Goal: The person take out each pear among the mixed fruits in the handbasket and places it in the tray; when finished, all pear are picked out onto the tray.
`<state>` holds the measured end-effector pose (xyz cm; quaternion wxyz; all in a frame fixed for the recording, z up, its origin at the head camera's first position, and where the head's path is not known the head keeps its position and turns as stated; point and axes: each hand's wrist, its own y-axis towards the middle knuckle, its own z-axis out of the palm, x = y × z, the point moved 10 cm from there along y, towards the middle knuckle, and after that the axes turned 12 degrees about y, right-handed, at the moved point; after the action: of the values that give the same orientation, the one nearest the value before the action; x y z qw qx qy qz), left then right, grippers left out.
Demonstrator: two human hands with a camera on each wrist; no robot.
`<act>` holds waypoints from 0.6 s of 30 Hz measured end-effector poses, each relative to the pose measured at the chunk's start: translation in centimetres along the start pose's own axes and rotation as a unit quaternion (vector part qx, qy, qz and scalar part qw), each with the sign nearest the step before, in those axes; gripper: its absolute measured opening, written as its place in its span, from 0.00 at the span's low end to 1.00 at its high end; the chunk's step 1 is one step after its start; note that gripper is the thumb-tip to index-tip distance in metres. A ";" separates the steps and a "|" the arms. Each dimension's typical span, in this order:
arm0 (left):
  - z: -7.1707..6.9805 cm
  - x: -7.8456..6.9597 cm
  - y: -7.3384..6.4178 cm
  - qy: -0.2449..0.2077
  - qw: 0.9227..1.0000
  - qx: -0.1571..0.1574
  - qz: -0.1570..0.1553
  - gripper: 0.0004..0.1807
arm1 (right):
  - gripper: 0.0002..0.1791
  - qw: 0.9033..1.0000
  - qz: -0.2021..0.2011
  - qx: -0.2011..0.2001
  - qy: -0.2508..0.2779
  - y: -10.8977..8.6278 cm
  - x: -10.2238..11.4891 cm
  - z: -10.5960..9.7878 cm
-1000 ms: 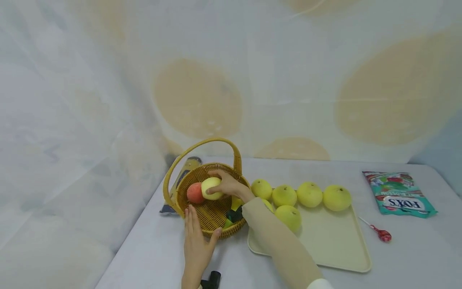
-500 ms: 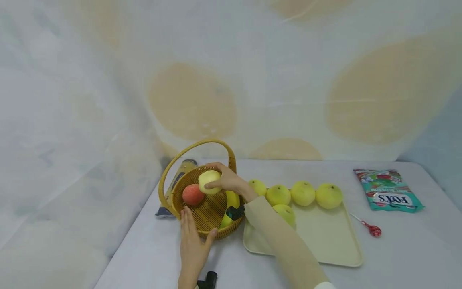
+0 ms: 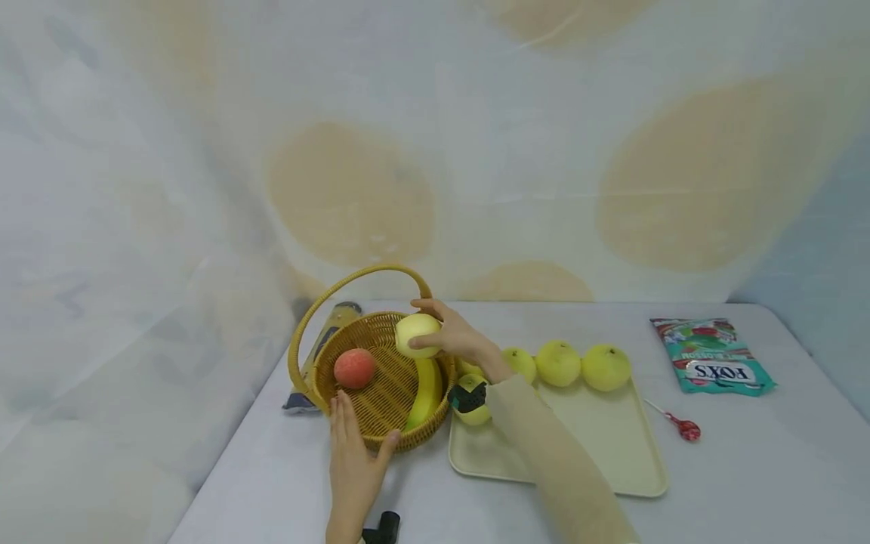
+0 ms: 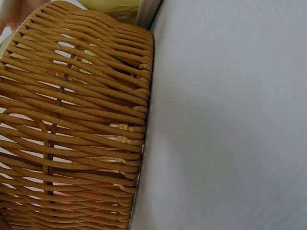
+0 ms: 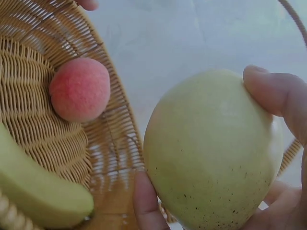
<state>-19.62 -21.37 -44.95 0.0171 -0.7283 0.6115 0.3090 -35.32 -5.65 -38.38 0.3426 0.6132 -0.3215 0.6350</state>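
Note:
My right hand [image 3: 451, 332] grips a smooth, rounded, pale yellow-green fruit [image 3: 418, 336] above the back right of the wicker basket [image 3: 382, 404]. Dark specks dot the lower part of this fruit in the right wrist view, where the thumb and fingers lie round it. Inside the basket are a reddish peach [image 3: 355, 369] at the left and a banana [image 3: 426, 393] along the right side. My left hand [image 3: 355, 461] rests against the basket's front rim with straight fingers and the thumb spread apart. Only the basket's woven side [image 4: 72, 120] fills most of the left wrist view.
A cream tray [image 3: 612, 438] right of the basket bears several round yellow-green fruits [image 3: 607, 368] along its back and left. Farther right lie a red lollipop [image 3: 688, 430] and a teal Fox's candy bag [image 3: 714, 359]. A dark and tan packet [image 3: 337, 321] lies behind the basket.
My right hand has lifted the pale fruit away from beside the peach and carried it right, uncovering the banana. The left hand stays at the rim while the whole head view shifts slightly.

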 end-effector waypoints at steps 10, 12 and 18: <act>0.0 0.0 0.0 -0.002 1.000 -0.005 0.005 0.60 | 0.39 0.999 -0.022 -0.027 0.009 -2.8 0.8 -3.5; 0.0 0.0 0.1 -0.004 1.000 -0.003 0.005 0.60 | 0.38 0.999 -0.023 -0.036 0.015 -3.4 0.7 -4.4; -0.1 -0.1 0.1 -0.005 1.000 -0.004 0.007 0.60 | 0.36 0.998 -0.023 -0.064 0.018 -5.3 0.6 -7.1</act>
<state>-19.64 -21.29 -44.78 0.0150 -0.7224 0.6156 0.3147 -34.92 3.22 -38.09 0.4012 0.5854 -0.3410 0.6164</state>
